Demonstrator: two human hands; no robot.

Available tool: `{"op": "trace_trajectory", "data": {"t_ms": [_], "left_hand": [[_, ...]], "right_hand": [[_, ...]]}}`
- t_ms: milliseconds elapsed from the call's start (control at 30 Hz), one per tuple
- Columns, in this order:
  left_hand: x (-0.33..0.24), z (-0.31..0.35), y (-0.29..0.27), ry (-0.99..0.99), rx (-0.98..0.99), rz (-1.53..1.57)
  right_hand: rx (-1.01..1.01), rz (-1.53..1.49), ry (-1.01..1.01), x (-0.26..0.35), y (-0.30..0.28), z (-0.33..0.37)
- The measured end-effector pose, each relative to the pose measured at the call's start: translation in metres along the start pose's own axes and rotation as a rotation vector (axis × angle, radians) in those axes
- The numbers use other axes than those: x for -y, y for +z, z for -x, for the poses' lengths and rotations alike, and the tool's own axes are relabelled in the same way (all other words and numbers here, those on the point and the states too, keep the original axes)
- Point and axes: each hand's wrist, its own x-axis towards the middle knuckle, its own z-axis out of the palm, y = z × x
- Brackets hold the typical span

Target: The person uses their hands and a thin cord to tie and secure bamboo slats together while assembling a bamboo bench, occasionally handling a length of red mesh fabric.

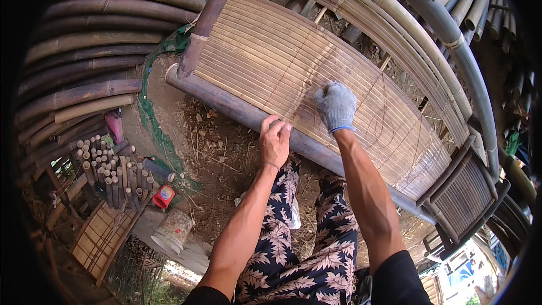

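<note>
The work in hand centres on a bamboo slatted panel (254, 39), which lies in front of the person, framed along its near side by a thick dark rail (226, 107). The bare left hand (275, 141) rests on that rail, fingers loosely bent and partly spread, with no separate object visible in them. The right hand (337, 106), in a grey knit glove, is over the panel with its fingers curled into a fist; whether they close on anything cannot be told from this angle. Judging by what shows, the building is well advanced: the slats sit side by side in rows, the near rail and the dark end post (212, 8) are in place, and a strip-built back section (389, 36) runs along the far side. What seems left is attention to the surface, which looks uneven: a darker patch (323, 65) lies beyond the glove, and a pale, shiny area (423, 166) lies toward the right end, though whether that is moisture, finish or mere glare is unclear. Thin dark lines cross the slats, too fine to identify, so how much remains cannot be settled
</note>
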Motion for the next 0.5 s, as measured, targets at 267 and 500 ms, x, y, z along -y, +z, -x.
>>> {"op": "trace_trajectory", "data": {"t_ms": [267, 500], "left_hand": [[-0.072, -0.03, -0.008, -0.447, 0.379, 0.959], [-0.124, 0.004, -0.03, -0.392, 0.594, 1.05]], "right_hand": [[0.305, -1.021, 0.225, -0.006, -0.061, 0.006], [0.25, -1.322, 0.311, -0.003, -0.075, 0.021]]}}
